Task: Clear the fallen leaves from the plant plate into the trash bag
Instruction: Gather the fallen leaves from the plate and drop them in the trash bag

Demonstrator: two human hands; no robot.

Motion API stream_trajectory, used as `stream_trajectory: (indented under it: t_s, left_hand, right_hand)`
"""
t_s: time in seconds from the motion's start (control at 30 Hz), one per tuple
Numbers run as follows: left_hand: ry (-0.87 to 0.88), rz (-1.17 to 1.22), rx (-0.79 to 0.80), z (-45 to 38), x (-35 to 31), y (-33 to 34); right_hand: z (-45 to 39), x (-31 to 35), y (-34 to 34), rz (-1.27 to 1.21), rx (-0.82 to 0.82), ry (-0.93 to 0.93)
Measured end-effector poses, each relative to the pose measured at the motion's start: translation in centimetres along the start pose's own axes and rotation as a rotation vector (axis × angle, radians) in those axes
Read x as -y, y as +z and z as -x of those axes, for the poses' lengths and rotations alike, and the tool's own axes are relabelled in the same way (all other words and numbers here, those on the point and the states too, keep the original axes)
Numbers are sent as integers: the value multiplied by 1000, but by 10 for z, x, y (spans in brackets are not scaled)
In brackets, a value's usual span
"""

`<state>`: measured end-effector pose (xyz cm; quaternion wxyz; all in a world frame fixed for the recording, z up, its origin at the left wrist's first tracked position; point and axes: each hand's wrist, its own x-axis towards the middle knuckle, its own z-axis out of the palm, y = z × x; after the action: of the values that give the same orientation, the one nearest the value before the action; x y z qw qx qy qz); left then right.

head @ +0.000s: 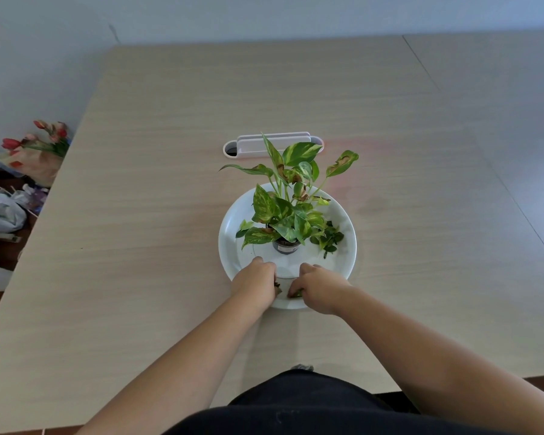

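Observation:
A white round plate [233,224] lies in the middle of the wooden table with a small potted plant [288,211] standing on it. A pile of green fallen leaves [328,238] lies on the plate's right side. Both my hands rest on the plate's near rim. My left hand [256,285] is closed around dark dried leaves [277,286] that peek out at its fingertips. My right hand [319,288] pinches a green leaf [296,294] against the plate. No trash bag lies on the table.
A white slotted cable port [272,144] sits in the table behind the plant. Off the table's left edge are a flower bouquet [35,149] and white plastic bags [2,211] on the floor. A second table [500,89] adjoins at the right.

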<state>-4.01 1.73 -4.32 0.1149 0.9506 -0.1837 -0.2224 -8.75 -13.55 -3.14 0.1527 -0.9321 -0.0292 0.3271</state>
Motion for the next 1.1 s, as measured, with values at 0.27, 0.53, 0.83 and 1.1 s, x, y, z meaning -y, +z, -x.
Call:
stream_trajectory:
  t_s: [0.27,0.53,0.83,1.1]
  left_hand:
    - [-13,75,-11,4,5,-7]
    - [-86,-120,3,12,-6,-16]
    - [-83,-128,113,7,-16,-18]
    - [-80,-216,99,6,-7,-17]
  right_hand:
    - [9,-8,-11,-150,-128,63]
    - [3,16,-13,-6,-128,299]
    - [-12,24,-3,44,-103,360]
    - [-11,10,-9,98,-61,265]
